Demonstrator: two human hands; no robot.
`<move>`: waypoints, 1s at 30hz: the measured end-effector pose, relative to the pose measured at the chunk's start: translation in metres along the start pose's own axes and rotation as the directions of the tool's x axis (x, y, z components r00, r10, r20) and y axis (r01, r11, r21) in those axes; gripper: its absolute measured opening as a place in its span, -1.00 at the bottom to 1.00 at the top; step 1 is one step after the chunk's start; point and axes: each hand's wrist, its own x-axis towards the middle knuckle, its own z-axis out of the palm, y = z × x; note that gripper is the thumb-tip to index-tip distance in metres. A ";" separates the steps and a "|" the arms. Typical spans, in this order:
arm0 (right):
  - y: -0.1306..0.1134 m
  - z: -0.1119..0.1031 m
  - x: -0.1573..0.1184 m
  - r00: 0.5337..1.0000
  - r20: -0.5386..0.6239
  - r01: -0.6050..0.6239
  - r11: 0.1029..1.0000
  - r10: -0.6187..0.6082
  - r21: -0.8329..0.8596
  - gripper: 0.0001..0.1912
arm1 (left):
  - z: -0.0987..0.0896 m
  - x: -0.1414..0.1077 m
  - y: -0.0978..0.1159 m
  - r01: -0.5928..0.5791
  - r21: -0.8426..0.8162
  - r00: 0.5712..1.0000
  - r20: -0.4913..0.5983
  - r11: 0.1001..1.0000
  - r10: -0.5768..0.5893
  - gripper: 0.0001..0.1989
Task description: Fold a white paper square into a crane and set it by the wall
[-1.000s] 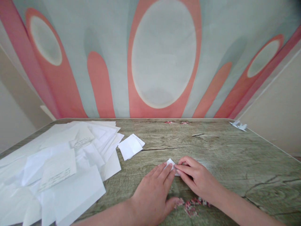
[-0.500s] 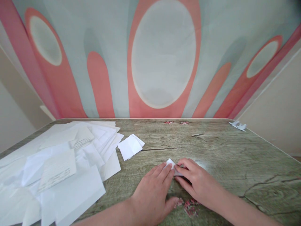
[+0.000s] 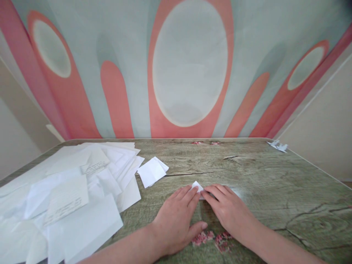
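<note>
A small folded piece of white paper (image 3: 196,184) lies on the wooden-patterned table, its pointed corner showing past my fingertips. My left hand (image 3: 177,216) rests flat over its left side, fingers stretched out and the thumb apart on the table. From the right, my right hand (image 3: 227,207) presses its fingertips on the paper's right edge, fingers extended close together, its thumb hidden. Most of the paper is covered by the fingers. Beyond my left hand sits a little stack of white paper squares (image 3: 151,172).
A large spread of loose white sheets (image 3: 90,227), some with writing, covers the table's left side. A small cut or folded white paper piece (image 3: 277,146) lies at the far right edge. Behind the table (image 3: 275,190) stands a pink and grey-green patterned wall (image 3: 189,69).
My right hand has gone from pinching the paper's right side to pressing on it with extended fingers. The paper and my left hand have shifted slightly left and away.
</note>
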 end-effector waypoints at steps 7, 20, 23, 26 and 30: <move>-0.002 0.001 -0.001 0.994 -0.079 0.080 0.991 -0.072 0.105 -0.78 | -0.004 0.000 0.000 -0.001 -0.057 1.000 -0.001 0.998 0.001 -0.39; -0.005 -0.002 -0.001 0.997 0.047 0.061 0.998 -0.062 0.026 -0.67 | -0.008 0.000 0.000 -0.006 -0.048 1.000 -0.016 0.999 0.006 -0.35; -0.006 -0.004 -0.001 0.998 0.031 0.058 0.998 -0.058 -0.007 -0.68 | -0.008 0.000 -0.002 -0.044 -0.027 0.999 -0.033 0.999 0.043 -0.41; -0.007 -0.008 -0.001 0.999 0.009 0.045 0.997 -0.045 -0.058 -0.70 | -0.008 0.001 -0.002 -0.068 0.014 0.997 -0.032 0.998 0.069 -0.44; -0.008 -0.013 -0.004 0.999 0.034 0.021 0.988 -0.016 -0.155 -0.76 | -0.007 0.003 -0.002 -0.082 0.063 0.996 -0.023 0.995 0.084 -0.44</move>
